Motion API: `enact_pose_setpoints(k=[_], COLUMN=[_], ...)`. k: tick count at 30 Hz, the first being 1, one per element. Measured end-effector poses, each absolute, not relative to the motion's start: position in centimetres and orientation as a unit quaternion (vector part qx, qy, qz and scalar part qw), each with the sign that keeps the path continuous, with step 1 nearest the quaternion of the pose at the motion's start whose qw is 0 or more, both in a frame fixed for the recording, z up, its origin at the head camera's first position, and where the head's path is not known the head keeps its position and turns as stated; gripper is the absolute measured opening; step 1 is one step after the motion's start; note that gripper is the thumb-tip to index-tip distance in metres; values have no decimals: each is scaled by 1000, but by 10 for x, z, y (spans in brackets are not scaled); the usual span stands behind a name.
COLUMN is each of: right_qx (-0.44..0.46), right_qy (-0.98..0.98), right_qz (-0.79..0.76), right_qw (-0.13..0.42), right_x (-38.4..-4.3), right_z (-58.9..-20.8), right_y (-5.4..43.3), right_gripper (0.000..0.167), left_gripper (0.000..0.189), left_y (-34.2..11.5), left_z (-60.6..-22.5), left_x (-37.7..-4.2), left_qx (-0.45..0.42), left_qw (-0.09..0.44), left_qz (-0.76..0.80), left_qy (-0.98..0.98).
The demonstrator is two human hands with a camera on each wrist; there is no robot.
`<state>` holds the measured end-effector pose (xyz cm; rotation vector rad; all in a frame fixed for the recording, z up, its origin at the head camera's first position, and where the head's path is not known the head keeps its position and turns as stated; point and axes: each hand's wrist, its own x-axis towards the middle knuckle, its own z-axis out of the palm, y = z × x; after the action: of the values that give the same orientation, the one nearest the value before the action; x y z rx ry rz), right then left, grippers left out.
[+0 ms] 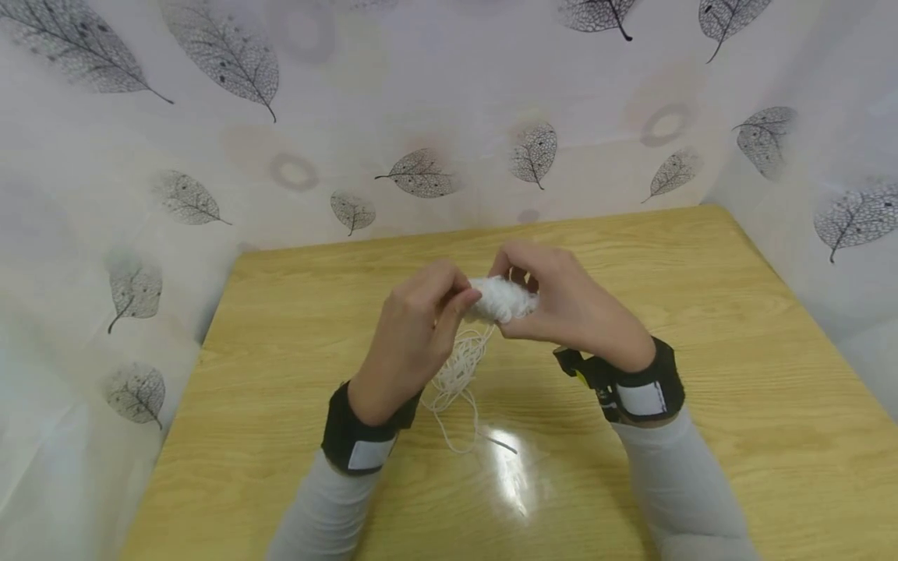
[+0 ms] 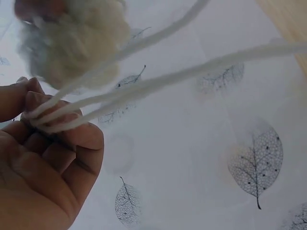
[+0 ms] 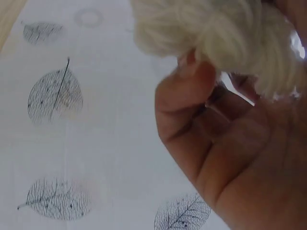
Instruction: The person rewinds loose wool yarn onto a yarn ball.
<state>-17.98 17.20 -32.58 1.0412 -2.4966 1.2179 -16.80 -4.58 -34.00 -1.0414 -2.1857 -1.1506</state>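
Observation:
A fluffy bundle of white yarn [image 1: 503, 299] is held up above the table between both hands. My right hand [image 1: 561, 300] grips it, thumb below and fingers curled behind; the right wrist view shows looped strands of the yarn bundle [image 3: 206, 31] over the fingertips. My left hand [image 1: 421, 327] is at the bundle's left end. In the left wrist view, thumb and fingers of the left hand [image 2: 53, 158] pinch several yarn strands [image 2: 120, 93] that stretch off to the right. A loose tangle of white yarn [image 1: 459, 370] lies on the table below, with strands leading up to the hands.
The wooden table [image 1: 281, 405] extends around the hands. A short dark thin piece [image 1: 500, 444] lies near the yarn's loose loop. Pale leaf-patterned sheets [image 1: 456, 93] stand behind the table and along both sides. Light glares off the tabletop in front.

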Motion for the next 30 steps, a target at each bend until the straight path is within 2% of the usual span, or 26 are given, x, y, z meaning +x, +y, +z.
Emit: enact_pose_setpoints(k=[7,11,14,19,26,30], right_qx=[299,276,237,191,240,266], right_qy=[-831,-802,-778,-723,-604,-574], right_qz=[443,503,565,659,759,774], right_qw=[154,167,141,79,20,-30], right_x=[-185,-183,-180,-175,-177,-178], right_z=[-328,-325,-321,-314,-315,-317], right_y=[170,172,174,179,184,185], right_gripper=[65,50,42,42,43,46], left_gripper=[12,13,14,18,23,16], left_y=[-44,-41,-39,-35,-33,-36], left_z=[-338,-339,-340,-344,-347,-349], left_x=[-163,-161,-161,-161,-165,-171], left_qx=[-404,-418,-429,-445,-446,-430], left_qw=[217,203,194,173,115,74], left_qz=[-430,-442,-447,-451,-490,-514], left_qy=[-778,-767,-761,-754,-740,-739])
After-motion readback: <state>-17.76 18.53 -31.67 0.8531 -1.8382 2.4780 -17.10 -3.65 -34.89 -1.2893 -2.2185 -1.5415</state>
